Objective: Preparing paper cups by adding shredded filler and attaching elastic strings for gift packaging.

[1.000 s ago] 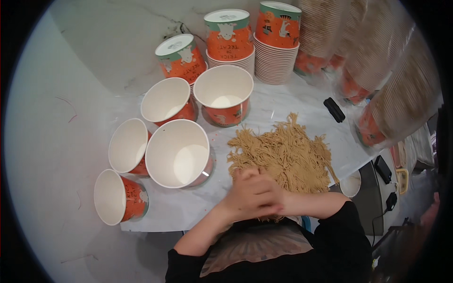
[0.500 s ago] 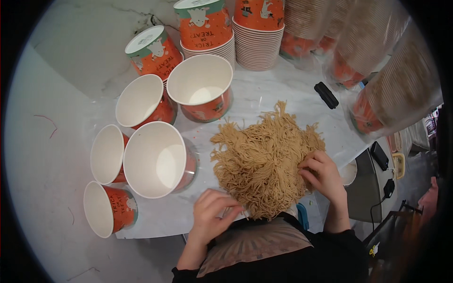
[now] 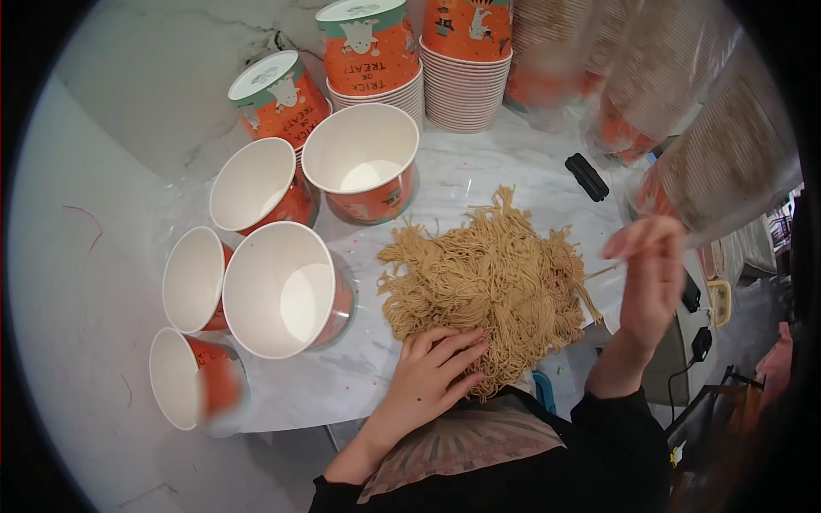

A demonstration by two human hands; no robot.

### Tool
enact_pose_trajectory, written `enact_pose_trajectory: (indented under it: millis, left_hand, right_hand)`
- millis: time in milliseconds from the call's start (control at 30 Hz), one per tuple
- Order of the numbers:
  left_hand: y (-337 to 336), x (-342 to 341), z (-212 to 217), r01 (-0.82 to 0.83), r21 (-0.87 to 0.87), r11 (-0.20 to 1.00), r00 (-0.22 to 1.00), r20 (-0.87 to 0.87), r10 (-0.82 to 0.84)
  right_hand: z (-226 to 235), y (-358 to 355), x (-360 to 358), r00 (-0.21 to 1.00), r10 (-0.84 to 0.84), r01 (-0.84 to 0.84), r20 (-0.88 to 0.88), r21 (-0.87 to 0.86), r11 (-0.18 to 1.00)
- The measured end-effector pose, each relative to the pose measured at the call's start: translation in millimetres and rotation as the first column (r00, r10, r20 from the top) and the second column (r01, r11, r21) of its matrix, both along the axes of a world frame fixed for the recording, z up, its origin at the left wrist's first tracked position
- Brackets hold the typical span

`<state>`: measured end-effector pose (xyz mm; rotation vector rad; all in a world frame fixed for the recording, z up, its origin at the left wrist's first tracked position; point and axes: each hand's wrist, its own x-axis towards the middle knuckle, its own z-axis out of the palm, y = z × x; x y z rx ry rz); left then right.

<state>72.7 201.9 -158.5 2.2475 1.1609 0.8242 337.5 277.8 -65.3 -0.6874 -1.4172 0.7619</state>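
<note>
A heap of tan yarn strands (image 3: 496, 291) lies on the white marbled table in front of me. My left hand (image 3: 440, 368) rests on its near left side, palm down, fingers stretched out and slightly spread. Off to the right, my right hand (image 3: 650, 274) is raised, its fingers drawn together and smeared by motion. A thin tan strand (image 3: 604, 272) runs from the heap's right edge toward those fingers, which seem to pinch its end. Another bunch of strands hangs out at the heap's right side.
Open orange paper buckets, including a large one (image 3: 282, 291), stand left of the heap. Behind them rise stacks of buckets (image 3: 466, 85). Plastic-wrapped stacks (image 3: 727, 162) fill the far right. A black oblong object (image 3: 587, 177) lies behind the heap. The table's edge runs close to me.
My right hand has left the heap, moving right and upward, drawing a strand out. My left hand has moved right and flattened onto the yarn.
</note>
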Motion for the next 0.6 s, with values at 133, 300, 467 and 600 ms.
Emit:
enact_pose_trajectory:
  millis: [133, 300, 467, 600]
  left_hand:
    - [-1, -1, -4, -0.042, 0.050, 0.998, 0.990, 0.138, 0.035]
    - [-6, -1, 18, -0.156, -0.327, 0.932, 0.711, 0.618, 0.336]
    - [-12, -17, 21, 0.091, -0.477, 0.874, 0.500, 0.781, 0.374]
    - [-15, -32, 19, 0.061, -0.502, 0.862, 0.512, 0.758, 0.405]
  right_hand:
    - [34, -5, -36, 0.922, -0.363, 0.292, 0.138, 0.369, 0.882]
    - [37, 1, -90, 0.676, 0.144, -0.360, 0.723, 0.153, 0.920]
    - [26, 15, -110, 0.597, 0.427, -0.517, 0.679, -0.082, 0.852]
    - [16, 19, -113, 0.640, 0.661, -0.554, 0.392, -0.361, 0.750]
